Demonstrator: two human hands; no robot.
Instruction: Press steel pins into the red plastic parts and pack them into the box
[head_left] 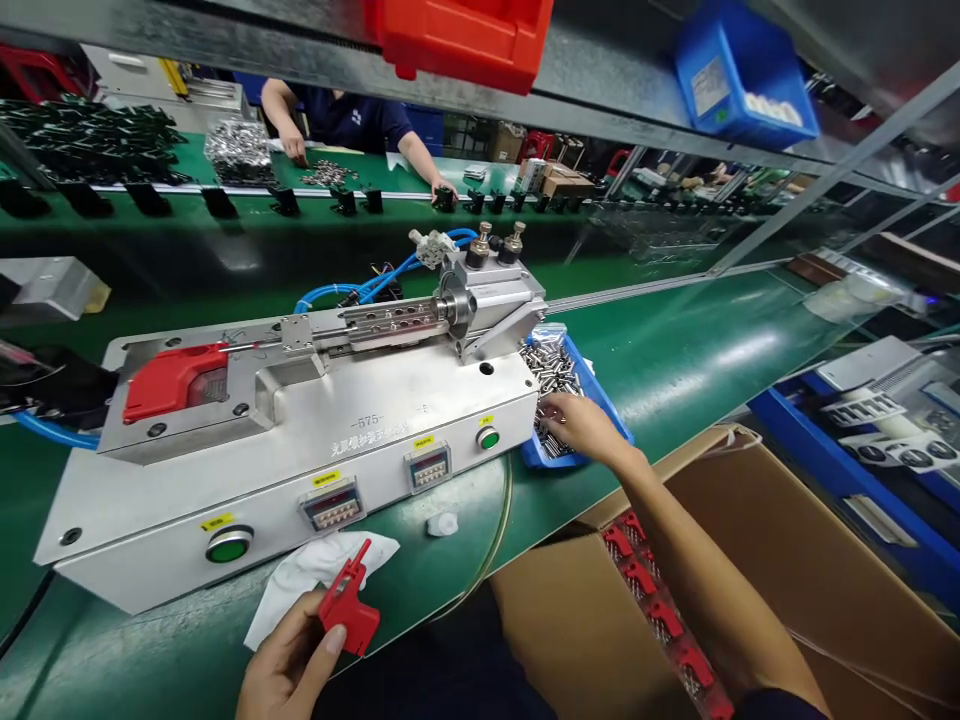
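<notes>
At the near edge of the green bench (487, 515), the left hand (289, 660) pinches a red pistol-shaped plastic part (352, 618) in front of a white cloth (296, 585). The right hand (581, 424) reaches among metal pins (551, 368) in a blue bin (553, 461) (whether its fingertips grip one, I cannot tell). Alongside, a second red part (180, 380) sits in the pneumatic fixture (420, 390); beyond, a co-worker's hand (444, 187) touches a black piece (445, 202).

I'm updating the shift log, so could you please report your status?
Left hand: holding red part. Right hand: in blue bin, at metal pins. Another red part seated in machine. No obstruction seen.
</notes>
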